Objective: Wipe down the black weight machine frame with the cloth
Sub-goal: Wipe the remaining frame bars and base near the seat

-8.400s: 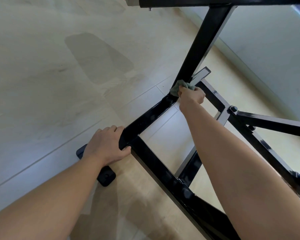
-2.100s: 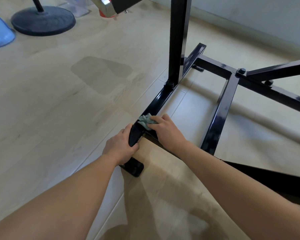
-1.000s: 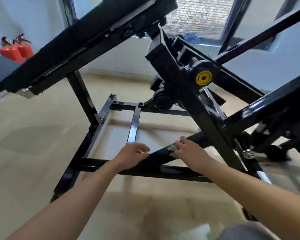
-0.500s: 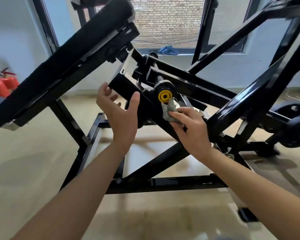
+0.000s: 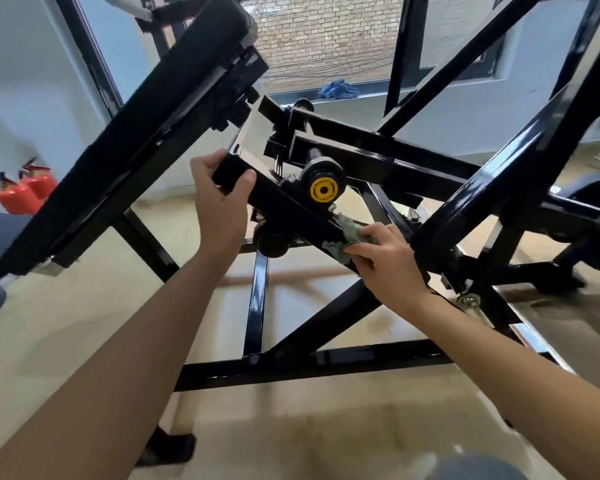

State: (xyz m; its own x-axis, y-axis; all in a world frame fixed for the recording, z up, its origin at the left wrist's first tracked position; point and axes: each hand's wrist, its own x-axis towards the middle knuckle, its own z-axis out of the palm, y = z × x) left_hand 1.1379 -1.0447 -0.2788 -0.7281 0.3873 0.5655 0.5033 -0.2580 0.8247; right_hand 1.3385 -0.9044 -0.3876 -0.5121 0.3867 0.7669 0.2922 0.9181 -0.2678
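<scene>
A: From the head camera, where's the cloth (image 5: 344,238)?

B: Centre-right of the frame. The right hand (image 5: 386,263) has its fingers curled round the bunched cloth and presses it on a slanted bar (image 5: 284,206) of the black weight machine frame (image 5: 326,362), just below the yellow-capped knob (image 5: 323,190).

A: And the left hand (image 5: 222,204)?

B: Upper centre, fingers and thumb wrapped round that bar's upper end. Red fire extinguishers (image 5: 25,194) stand at the far left.

place: gym room | signs: black weight machine frame (image 5: 326,365), padded bench (image 5: 135,109), red fire extinguishers (image 5: 25,195)
</scene>
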